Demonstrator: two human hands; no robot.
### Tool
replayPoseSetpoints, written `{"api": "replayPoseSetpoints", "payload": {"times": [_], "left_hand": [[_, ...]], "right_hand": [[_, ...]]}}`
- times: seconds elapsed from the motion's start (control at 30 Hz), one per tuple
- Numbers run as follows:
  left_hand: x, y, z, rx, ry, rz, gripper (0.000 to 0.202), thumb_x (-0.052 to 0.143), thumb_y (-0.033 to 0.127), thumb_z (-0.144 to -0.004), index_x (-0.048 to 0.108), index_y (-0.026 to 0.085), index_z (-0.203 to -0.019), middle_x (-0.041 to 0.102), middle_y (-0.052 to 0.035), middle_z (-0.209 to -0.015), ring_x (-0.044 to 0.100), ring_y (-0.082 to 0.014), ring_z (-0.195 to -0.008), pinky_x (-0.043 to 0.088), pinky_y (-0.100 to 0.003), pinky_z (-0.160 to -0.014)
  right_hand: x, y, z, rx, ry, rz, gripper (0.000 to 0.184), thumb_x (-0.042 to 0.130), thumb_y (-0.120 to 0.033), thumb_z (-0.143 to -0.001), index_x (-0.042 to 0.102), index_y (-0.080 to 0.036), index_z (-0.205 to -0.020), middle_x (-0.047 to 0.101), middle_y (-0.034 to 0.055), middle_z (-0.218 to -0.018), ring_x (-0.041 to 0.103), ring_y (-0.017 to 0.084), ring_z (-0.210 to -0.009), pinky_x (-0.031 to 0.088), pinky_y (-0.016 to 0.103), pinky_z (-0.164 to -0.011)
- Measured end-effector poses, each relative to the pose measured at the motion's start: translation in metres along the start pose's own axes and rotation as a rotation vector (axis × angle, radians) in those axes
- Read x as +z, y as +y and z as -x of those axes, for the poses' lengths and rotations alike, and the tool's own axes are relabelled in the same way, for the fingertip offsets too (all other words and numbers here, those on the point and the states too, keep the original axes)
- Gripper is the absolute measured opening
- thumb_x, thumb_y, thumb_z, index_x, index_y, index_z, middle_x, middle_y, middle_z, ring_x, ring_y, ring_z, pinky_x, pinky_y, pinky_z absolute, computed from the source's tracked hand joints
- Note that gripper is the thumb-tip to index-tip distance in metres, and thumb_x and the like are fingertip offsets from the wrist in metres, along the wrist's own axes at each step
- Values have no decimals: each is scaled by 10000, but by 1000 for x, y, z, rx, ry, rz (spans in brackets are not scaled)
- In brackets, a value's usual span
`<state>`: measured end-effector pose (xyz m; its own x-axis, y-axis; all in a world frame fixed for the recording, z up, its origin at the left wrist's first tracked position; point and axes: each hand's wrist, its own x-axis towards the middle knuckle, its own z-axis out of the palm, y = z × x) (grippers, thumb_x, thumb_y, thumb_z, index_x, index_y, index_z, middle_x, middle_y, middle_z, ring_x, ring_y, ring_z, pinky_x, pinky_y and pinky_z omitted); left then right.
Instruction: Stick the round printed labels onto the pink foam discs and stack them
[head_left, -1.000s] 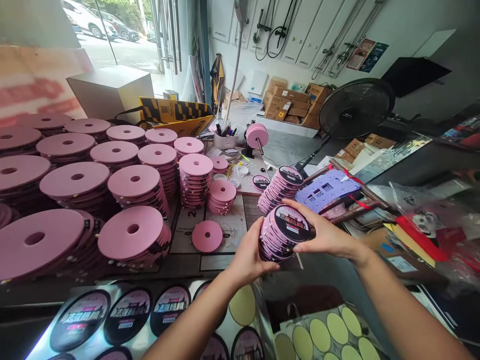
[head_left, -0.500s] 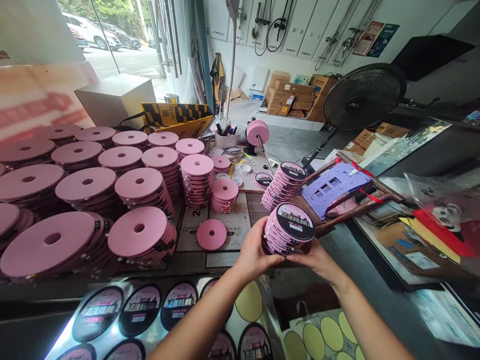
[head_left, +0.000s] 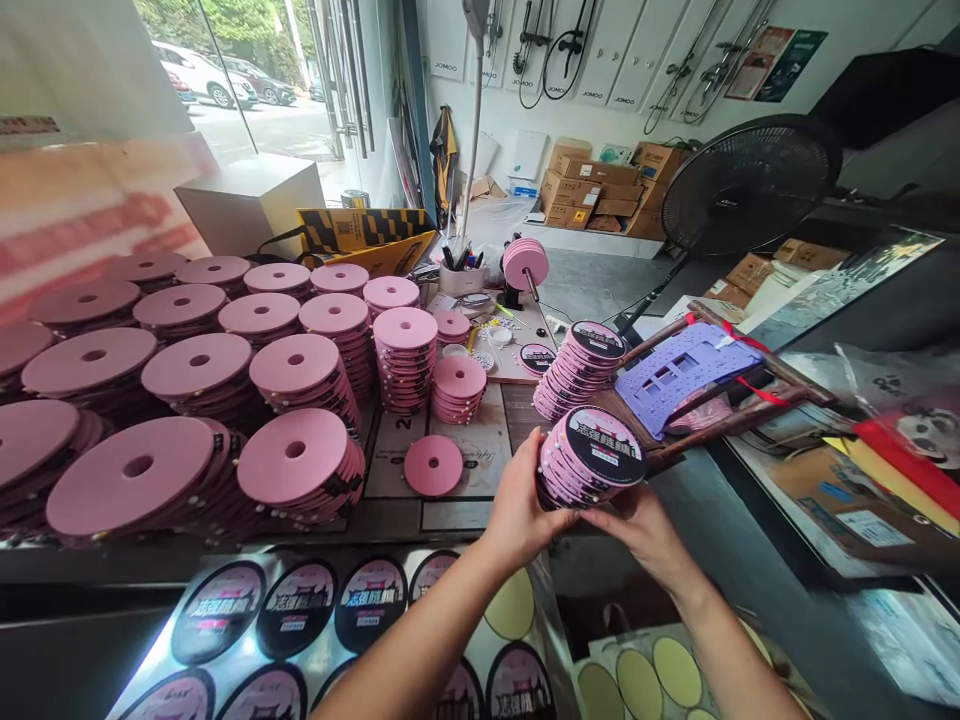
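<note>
Both my hands wrap the sides of a stack of pink discs [head_left: 577, 470], whose top one carries a round black label with white lettering. My left hand [head_left: 519, 515] covers the stack's near left side, and my right hand [head_left: 637, 525] cups its lower right, the thumbs nearly meeting in front. The fingers behind the stack are hidden. Just beyond stands a second labelled stack of discs [head_left: 574, 375], leaning slightly. A single pink disc [head_left: 433, 466] with a centre hole lies flat to the left. Below my forearms is a sheet of round black labels [head_left: 371, 605].
Many pink disc stacks [head_left: 292, 455] crowd the left of the table. A disc holder with a rod [head_left: 525, 265], a pen cup [head_left: 461, 278] and small beads stand behind. At right are a purple plastic chair seat [head_left: 679, 375] and a black fan [head_left: 750, 185].
My view has turned slightly left, so the surroundings sit farther right in the picture. The stack remains held between both hands in nearly the same pose.
</note>
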<state>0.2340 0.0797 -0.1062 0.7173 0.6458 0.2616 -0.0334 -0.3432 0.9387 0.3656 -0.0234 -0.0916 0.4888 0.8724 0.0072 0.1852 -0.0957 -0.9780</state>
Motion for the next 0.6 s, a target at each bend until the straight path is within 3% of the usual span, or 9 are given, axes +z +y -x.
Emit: {"api": "replayPoseSetpoints", "payload": {"times": [0.5,0.6], "left_hand": [[-2,0,-1,-8,-35,23,990,723,275,-585,164,162,-1395,336,-148,-1408,335,-293,-1271,264,-454,-1043],[-2,-1,-1,-5,-38,8,997,716,272,-589,146,149,-1398,336,-153,-1406,330,-293,-1272,256,-449,-1047]], "right_hand": [[0,0,-3,2,26,36,511,752,-402,-558,538,-213,-982,647,84,-1007,594,269,-951,440,440,-876],[-3,1,-6,-9,-19,98,472,745,-415,-564,566,-209,-950,654,83,-992,589,277,-948,425,456,-885]]}}
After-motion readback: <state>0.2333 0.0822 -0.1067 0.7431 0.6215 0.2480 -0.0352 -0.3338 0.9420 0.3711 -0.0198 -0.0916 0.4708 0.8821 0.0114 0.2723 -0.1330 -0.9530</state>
